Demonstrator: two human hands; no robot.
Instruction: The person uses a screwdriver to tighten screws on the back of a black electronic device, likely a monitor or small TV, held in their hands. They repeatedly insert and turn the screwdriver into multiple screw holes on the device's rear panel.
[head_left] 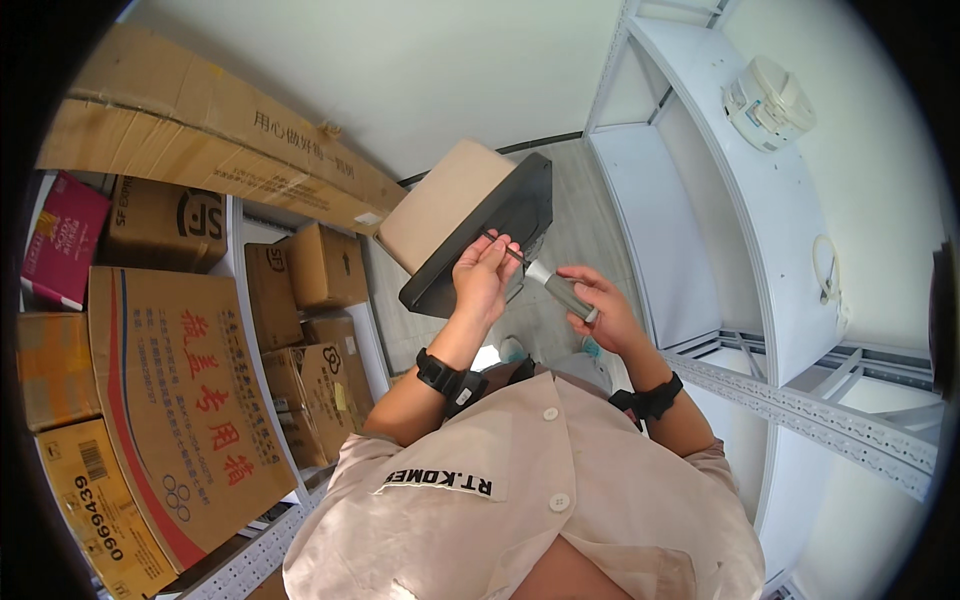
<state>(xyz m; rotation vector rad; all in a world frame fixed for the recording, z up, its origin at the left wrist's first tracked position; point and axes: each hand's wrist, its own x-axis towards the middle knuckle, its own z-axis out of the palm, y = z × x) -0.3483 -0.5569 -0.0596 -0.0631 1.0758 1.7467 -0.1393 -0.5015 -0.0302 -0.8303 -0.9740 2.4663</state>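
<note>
In front of me, a beige box-like block [447,203] sits tilted against a flat black panel [520,200] with angled corners. My left hand [482,277] is closed in a pinch near the middle of the panel, its fingertips on the thin dark shaft of a screwdriver-like tool [560,287]. This tool has a pale collar and a grey handle. Curled around the handle's end, my right hand [605,308] steadies it from the right. A dark metal piece lies partly hidden behind the tool. Exactly what the shaft meets at the panel is covered by my left fingers.
Shelves on the left hold several cardboard boxes [190,400], and a long carton [230,130] lies across their top. At right stands a white metal shelf unit [690,230] with a clear plastic bucket [768,105] and a pale cable loop [826,268]. Grey floor [580,195] shows between.
</note>
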